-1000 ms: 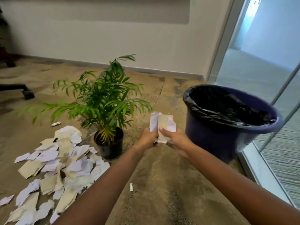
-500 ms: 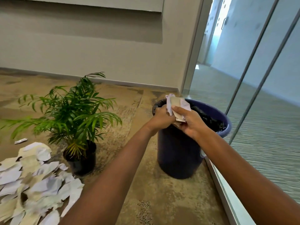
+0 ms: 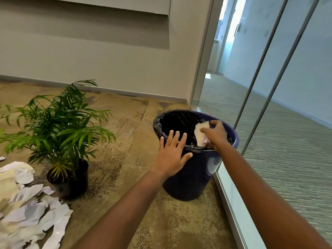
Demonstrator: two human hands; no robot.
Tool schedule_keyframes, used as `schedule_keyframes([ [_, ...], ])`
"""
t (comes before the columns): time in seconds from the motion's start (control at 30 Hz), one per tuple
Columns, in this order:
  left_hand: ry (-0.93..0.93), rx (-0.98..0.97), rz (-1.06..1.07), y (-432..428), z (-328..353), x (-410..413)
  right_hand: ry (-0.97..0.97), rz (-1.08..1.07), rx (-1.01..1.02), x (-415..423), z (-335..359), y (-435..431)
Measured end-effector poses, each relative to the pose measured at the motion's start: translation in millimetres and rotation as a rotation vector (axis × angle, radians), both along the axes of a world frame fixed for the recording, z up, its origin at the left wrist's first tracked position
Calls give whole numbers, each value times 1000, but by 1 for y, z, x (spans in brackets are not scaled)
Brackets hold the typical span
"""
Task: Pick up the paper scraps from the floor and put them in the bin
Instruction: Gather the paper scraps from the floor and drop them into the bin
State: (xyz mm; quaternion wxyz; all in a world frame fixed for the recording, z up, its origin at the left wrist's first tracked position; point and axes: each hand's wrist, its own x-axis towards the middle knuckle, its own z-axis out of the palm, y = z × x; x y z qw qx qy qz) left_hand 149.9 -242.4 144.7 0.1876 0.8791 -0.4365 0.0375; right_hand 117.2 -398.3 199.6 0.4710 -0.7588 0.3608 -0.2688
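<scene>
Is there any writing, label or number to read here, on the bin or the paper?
No text can be read.
Torn white and tan paper scraps show no print.
Dark blue plastic bin bears a pale patch, too blurred to read.

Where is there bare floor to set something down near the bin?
Bare carpet lies between the potted plant and the bin. Crowded: the scrap pile reaches the pot at left; the bin stands close to the glass wall; the right hand holds scraps over its mouth, the left hand open at the near rim.
</scene>
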Motion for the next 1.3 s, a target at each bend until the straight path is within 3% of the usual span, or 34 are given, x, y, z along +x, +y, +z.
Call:
schedule_keyframes([
  [0.13,-174,67,-35,22,-12,4,40,44,-208,1,1,10],
  [0.33,-338,210,-25,71,-33,23,-261,161,-643,12,17,79],
  [0.5,-334,469,0,125,-53,36,-364,491,-1051,14,5,160],
  [0.7,-236,795,-10,194,-75,48,-136,1027,-1320,17,-55,220],
  [0.83,-93,896,70,233,-91,51,295,1181,-1272,39,-109,250],
  [0.97,44,924,146,270,-112,55,781,1176,-993,61,-149,281],
  [1.1,168,889,300,309,-133,62,934,1110,-642,63,-195,301],
  [1.3,302,788,544,358,-153,79,931,905,-535,55,-243,312],
])
